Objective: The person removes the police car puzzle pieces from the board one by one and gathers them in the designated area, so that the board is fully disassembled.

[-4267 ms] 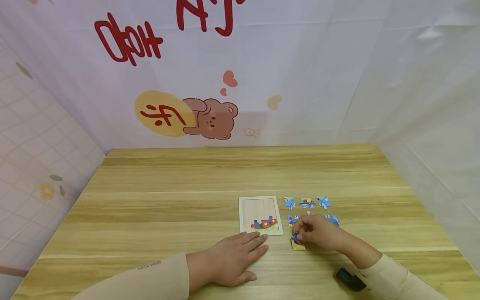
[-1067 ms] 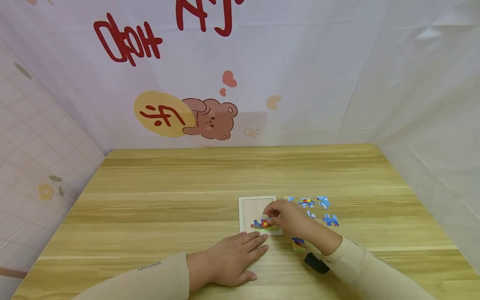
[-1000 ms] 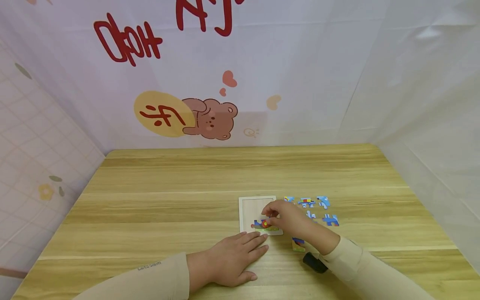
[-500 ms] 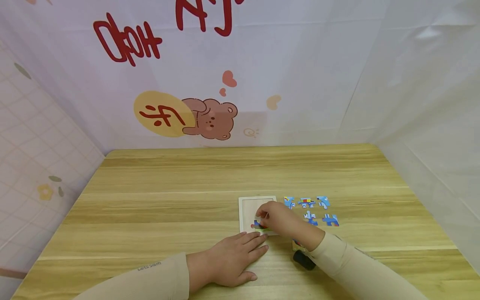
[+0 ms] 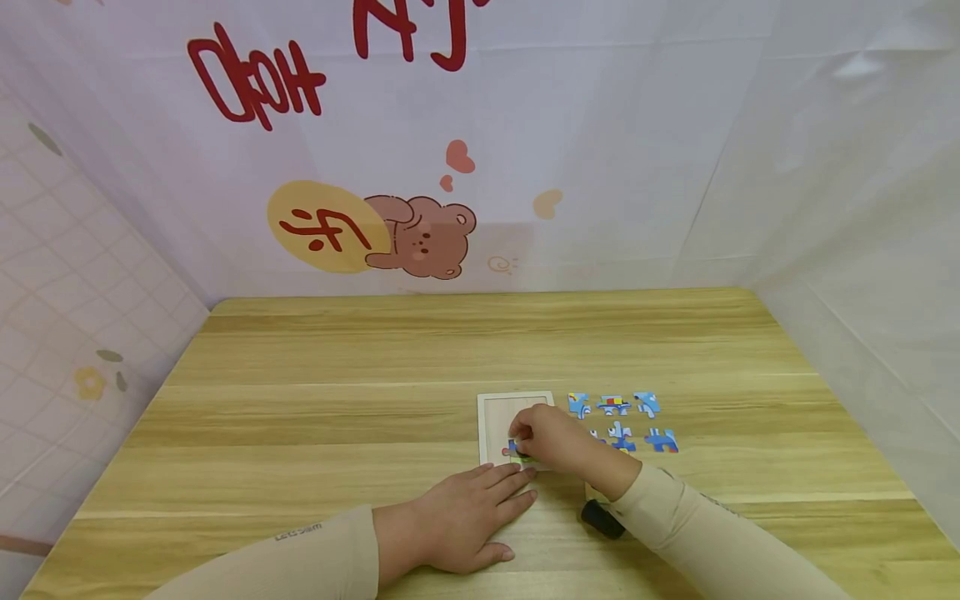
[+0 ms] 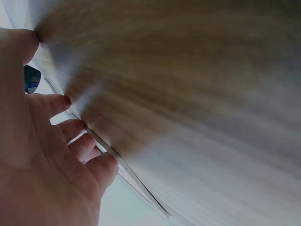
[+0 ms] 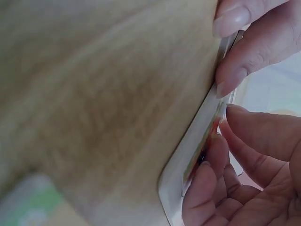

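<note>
My left hand (image 5: pixel 465 517) lies flat with straight fingers, its fingertips on the near rim of a small wooden puzzle tray (image 5: pixel 482 421). Over the tray's lower part, my right hand (image 5: pixel 551 437) bends down with thumb and fingers curled together at a colourful puzzle piece (image 7: pixel 215 127). Most of that piece is hidden by the fingers. A blue piece end (image 5: pixel 513 448) shows in the tray left of those fingers. The right wrist view has the thumb (image 7: pixel 263 132) touching inside the rim, with curled fingers (image 7: pixel 200 190) beside it.
Right of the tray lie several loose puzzle pieces in rows, among them a light-blue corner piece (image 5: pixel 647 404) and a blue piece (image 5: pixel 662 441). A black wrist device (image 5: pixel 602 519) partly covers another piece. White printed cloth (image 5: pixel 600 167) walls the wooden table (image 5: pixel 337 358).
My right hand has gone from the loose pieces to the tray, then slid slightly left over the pieces in it. My left hand has stayed on the rim.
</note>
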Demonstrator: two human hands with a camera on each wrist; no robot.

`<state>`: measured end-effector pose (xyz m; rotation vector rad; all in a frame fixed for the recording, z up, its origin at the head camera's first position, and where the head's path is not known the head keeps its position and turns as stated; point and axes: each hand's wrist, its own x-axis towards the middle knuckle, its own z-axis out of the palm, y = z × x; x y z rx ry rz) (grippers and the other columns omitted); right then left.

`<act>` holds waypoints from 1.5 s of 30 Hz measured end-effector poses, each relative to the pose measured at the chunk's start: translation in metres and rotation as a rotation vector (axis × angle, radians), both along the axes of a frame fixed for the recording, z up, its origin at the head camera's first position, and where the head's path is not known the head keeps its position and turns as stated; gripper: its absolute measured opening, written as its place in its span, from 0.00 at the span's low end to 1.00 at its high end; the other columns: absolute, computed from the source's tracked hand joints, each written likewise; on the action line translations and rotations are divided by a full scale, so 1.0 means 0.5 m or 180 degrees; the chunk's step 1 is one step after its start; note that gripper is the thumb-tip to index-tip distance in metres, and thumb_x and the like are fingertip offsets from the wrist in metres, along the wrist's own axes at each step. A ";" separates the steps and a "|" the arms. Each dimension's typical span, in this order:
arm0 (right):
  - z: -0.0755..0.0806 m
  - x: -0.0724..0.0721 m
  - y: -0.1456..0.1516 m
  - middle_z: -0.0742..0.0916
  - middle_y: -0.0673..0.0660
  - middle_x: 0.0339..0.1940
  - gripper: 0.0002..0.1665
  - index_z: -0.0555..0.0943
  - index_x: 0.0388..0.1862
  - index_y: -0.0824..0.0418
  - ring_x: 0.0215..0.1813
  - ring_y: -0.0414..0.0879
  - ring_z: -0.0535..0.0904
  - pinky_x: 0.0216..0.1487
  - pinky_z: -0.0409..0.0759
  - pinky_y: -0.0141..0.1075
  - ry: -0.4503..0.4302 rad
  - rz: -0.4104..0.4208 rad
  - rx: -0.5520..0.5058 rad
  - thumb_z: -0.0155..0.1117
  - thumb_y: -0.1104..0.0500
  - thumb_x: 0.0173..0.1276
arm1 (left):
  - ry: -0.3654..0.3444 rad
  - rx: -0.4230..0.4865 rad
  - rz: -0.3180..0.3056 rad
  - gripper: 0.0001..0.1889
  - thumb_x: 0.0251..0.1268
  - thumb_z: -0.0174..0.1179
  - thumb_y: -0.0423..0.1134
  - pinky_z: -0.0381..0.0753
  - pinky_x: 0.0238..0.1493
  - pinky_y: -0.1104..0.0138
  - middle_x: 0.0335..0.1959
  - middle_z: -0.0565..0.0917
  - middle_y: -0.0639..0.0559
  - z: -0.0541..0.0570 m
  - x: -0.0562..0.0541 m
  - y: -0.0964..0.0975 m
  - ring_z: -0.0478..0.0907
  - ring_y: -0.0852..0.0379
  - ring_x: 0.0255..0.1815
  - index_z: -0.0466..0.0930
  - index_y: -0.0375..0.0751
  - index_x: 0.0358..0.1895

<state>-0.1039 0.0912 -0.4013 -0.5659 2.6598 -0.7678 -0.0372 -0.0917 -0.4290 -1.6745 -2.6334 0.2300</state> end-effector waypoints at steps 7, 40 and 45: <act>-0.005 -0.004 0.006 0.81 0.49 0.26 0.04 0.83 0.30 0.63 0.32 0.40 0.74 0.38 0.75 0.35 -0.0073 0.0080 -0.0106 0.67 0.70 0.59 | -0.0010 -0.0004 0.0008 0.33 0.73 0.39 0.62 0.66 0.66 0.62 0.74 0.61 0.48 0.000 0.001 0.001 0.58 0.53 0.74 0.62 0.46 0.72; 0.012 -0.031 0.086 0.77 0.50 0.24 0.02 0.79 0.36 0.65 0.28 0.41 0.70 0.30 0.70 0.31 -0.0527 0.0263 -0.1102 0.61 0.65 0.68 | -0.0184 -0.0020 0.0066 0.34 0.73 0.38 0.62 0.65 0.67 0.61 0.75 0.59 0.48 0.000 -0.001 0.001 0.56 0.53 0.75 0.60 0.46 0.74; 0.022 -0.030 0.109 0.77 0.51 0.25 0.02 0.79 0.37 0.65 0.27 0.41 0.70 0.28 0.69 0.30 -0.0479 0.0230 -0.1119 0.60 0.66 0.68 | -0.0229 -0.0033 0.0077 0.34 0.74 0.37 0.62 0.64 0.68 0.61 0.75 0.58 0.48 0.001 -0.003 0.001 0.55 0.53 0.75 0.59 0.46 0.74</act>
